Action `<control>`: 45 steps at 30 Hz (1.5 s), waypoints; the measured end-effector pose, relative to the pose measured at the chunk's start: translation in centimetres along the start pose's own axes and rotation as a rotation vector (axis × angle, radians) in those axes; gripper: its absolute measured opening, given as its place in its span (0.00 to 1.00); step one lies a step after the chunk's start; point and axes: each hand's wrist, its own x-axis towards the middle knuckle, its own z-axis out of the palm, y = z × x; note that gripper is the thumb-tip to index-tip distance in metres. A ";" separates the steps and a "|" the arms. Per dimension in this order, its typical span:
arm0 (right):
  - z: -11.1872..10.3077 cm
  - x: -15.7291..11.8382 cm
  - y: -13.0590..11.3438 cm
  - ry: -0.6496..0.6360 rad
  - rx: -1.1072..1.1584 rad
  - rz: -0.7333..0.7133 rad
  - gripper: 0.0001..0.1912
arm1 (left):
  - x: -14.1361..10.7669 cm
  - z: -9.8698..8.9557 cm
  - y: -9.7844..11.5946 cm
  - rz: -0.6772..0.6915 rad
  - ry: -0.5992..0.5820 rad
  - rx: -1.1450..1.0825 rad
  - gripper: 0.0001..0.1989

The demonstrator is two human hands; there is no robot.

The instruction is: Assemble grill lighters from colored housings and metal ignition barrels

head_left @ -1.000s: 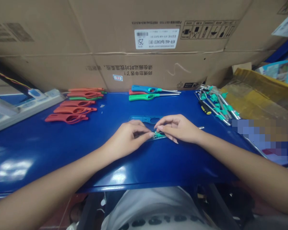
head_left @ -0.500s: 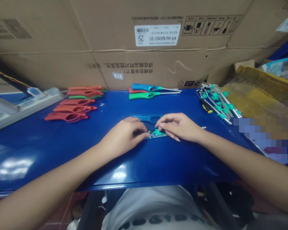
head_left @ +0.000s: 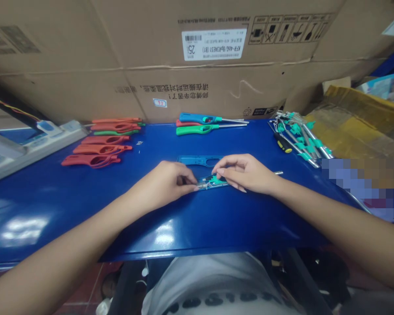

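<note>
The opened lighter, its green parts showing, lies on the blue table between my hands. My left hand is at its left end, thumb and fingertips curled close together — I can't tell whether they pinch it. My right hand arches over its right part, fingers bent — what they grip is unclear. A blue shell half lies just beyond.

A printed brown carton stands behind a glossy blue table above reddish floor tiles.
</note>
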 end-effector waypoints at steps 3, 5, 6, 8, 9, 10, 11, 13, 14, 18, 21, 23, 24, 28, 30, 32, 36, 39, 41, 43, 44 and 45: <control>0.1 0.0 0.0 -0.006 -0.013 -0.003 0.10 | 0.0 0.1 0.0 -0.021 0.010 -0.009 0.05; 0.1 0.0 0.1 -0.003 -0.021 -0.004 0.10 | 0.0 0.1 -0.1 -0.050 -0.004 -0.026 0.06; 0.1 0.0 0.1 -0.001 -0.024 -0.008 0.10 | -0.1 0.0 -0.1 -0.070 -0.016 -0.036 0.07; 0.1 0.1 0.2 -0.005 -0.028 -0.020 0.10 | -0.2 -0.3 -0.1 -0.103 -0.049 -0.052 0.09; 0.1 0.1 0.2 -0.007 -0.028 -0.025 0.10 | -0.3 -0.4 -0.1 -0.111 -0.065 -0.055 0.09; 0.1 0.1 0.2 -0.010 -0.027 -0.029 0.11 | -0.3 -0.6 -0.1 -0.112 -0.076 -0.054 0.09; 0.1 0.1 0.2 -0.012 -0.027 -0.030 0.11 | -0.4 -0.7 0.0 -0.106 -0.079 -0.048 0.09; 0.1 0.1 0.2 -0.011 -0.030 -0.033 0.11 | -0.5 -0.9 0.0 -0.082 -0.069 -0.023 0.08; 0.0 0.0 0.2 -0.010 -0.032 -0.037 0.11 | -0.5 -0.9 0.1 -0.071 -0.061 -0.011 0.07; 0.0 0.1 0.3 -0.017 -0.023 -0.042 0.11 | -0.5 -0.8 0.1 -0.048 -0.061 0.014 0.07; 0.0 0.1 0.4 -0.025 -0.020 -0.040 0.11 | -0.5 -0.8 0.1 -0.003 -0.059 0.036 0.07; 0.0 0.1 0.4 -0.031 -0.029 -0.043 0.11 | -0.6 -0.7 0.1 0.031 -0.049 0.060 0.07; 0.0 0.1 0.3 -0.033 -0.037 -0.047 0.11 | -0.6 -0.7 0.1 0.038 -0.044 0.069 0.07; 0.2 -0.5 0.1 0.014 -0.217 -0.184 0.12 | -0.6 -0.5 0.0 0.031 -0.025 0.078 0.06; 0.2 -1.0 0.0 0.013 -0.412 -0.338 0.13 | -0.5 -0.5 -0.1 0.036 -0.022 0.074 0.06; 0.1 -1.5 0.0 -0.053 -0.586 -0.490 0.16 | -0.5 -0.5 -0.3 0.044 -0.025 0.069 0.06; -0.1 -2.2 -0.1 -0.188 -0.771 -0.614 0.19 | -0.5 -0.6 -0.3 0.035 -0.030 0.048 0.05; -0.3 -2.6 -0.7 -0.246 -0.866 -0.560 0.21 | -0.6 -0.6 -0.1 0.038 -0.039 0.035 0.05; -0.5 -2.9 -1.3 -0.288 -0.908 -0.517 0.23 | -0.5 -0.6 -0.1 0.061 -0.029 0.044 0.07; -0.7 -3.2 -1.8 -0.327 -0.935 -0.481 0.25 | -0.5 -0.5 -0.2 0.078 -0.013 0.063 0.07; -0.7 -3.4 -2.0 -0.343 -0.947 -0.463 0.26 | -0.4 -0.5 -0.2 0.079 -0.006 0.068 0.06; -0.8 -3.6 -2.1 -0.357 -0.959 -0.445 0.28 | -0.4 -0.5 -0.3 0.075 -0.004 0.071 0.05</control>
